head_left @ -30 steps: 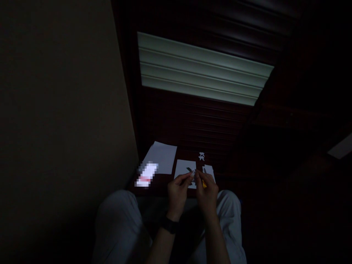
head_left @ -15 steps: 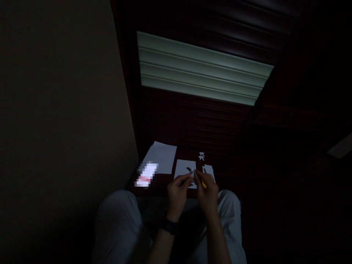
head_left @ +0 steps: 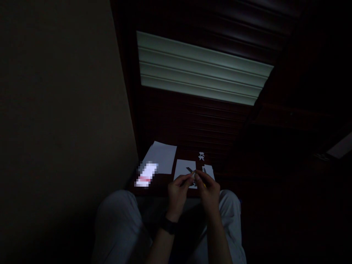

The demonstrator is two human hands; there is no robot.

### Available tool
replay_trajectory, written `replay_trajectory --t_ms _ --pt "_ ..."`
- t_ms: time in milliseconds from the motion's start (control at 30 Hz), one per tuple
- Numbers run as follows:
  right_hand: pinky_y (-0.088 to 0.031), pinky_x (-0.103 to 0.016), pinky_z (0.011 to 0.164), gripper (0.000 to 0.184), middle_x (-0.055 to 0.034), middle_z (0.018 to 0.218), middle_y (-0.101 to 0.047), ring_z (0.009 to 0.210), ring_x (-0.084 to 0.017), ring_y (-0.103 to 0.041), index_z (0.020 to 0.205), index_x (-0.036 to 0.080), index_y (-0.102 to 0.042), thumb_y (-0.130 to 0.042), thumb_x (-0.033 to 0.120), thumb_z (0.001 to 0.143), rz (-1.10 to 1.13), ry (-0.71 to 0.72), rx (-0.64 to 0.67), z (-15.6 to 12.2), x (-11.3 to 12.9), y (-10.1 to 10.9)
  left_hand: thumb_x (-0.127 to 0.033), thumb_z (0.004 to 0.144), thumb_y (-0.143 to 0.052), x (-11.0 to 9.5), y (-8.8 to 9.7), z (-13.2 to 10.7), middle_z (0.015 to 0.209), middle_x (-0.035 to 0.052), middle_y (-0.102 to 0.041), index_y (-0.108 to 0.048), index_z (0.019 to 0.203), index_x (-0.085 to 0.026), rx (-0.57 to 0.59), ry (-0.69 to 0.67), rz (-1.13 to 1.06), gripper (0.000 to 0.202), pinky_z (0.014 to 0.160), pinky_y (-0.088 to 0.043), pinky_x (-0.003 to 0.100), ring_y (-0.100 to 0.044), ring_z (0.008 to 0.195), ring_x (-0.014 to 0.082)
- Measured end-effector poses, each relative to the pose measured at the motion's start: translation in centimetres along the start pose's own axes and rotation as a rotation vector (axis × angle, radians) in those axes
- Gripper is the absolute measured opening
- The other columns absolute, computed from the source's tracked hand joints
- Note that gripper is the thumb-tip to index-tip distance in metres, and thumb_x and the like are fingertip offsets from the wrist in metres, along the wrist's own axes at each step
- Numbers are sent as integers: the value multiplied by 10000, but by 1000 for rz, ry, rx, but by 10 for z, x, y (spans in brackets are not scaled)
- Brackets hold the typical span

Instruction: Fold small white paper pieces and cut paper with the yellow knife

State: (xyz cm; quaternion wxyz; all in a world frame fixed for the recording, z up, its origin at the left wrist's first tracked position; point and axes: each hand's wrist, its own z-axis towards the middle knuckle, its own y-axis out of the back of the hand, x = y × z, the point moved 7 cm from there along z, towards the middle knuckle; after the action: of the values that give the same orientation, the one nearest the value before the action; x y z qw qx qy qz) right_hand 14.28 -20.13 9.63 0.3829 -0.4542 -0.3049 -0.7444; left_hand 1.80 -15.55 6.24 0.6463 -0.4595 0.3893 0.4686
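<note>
My left hand [head_left: 178, 191] and my right hand [head_left: 209, 192] meet over the small table, thumbs and fingertips pinched together. Between them is a small folded piece of white paper [head_left: 193, 176], mostly covered by the fingers. Beneath lies a square white sheet [head_left: 183, 167]. A dark, slanted blade-like strip [head_left: 189, 169] rests on that sheet, and a bit of yellow handle [head_left: 205, 185] shows past my right fingers. They line up like one utility knife, but the middle is hidden. Small scraps near my fingers are too dim to make out.
Larger white sheets [head_left: 162, 157] lie at the table's left, with a glowing, blurred-out phone-like object [head_left: 147, 175] over their near corner. Small folded paper pieces [head_left: 201, 156] sit at the back. Another white paper [head_left: 209, 171] lies to the right. A louvred door [head_left: 192, 121] stands behind.
My right fingers have shifted and curled further over the small paper, covering more of it and of the yellow handle. My left hand has barely moved.
</note>
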Motion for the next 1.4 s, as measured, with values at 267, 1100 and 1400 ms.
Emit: replay_trajectory --t_ms 267,1100,1400 --pt "-486 -377 836 235 -68 995 -693 935 -236 -626 973 205 -684 -582 336 806 55 -39 13 -1 -4 -1 -303 753 -645 0 2 1 903 73 -705 -704 918 -158 -4 4 19 227 713 -519 266 -650 791 181" --pt "-502 -309 735 191 -63 887 -676 821 -198 -638 947 193 -620 -566 263 777 -147 52 21 5 1 7 -271 715 -674 -3 -2 5 826 64 -702 -724 841 -173 64 -92 159 167 668 -523 268 -657 766 189" --pt "-507 -308 706 231 -69 841 -715 792 -216 -655 829 169 -701 -588 362 768 -50 -74 19 6 -7 7 -277 723 -670 -6 3 7 842 66 -711 -725 859 -170 31 -73 130 181 674 -524 270 -660 769 192"
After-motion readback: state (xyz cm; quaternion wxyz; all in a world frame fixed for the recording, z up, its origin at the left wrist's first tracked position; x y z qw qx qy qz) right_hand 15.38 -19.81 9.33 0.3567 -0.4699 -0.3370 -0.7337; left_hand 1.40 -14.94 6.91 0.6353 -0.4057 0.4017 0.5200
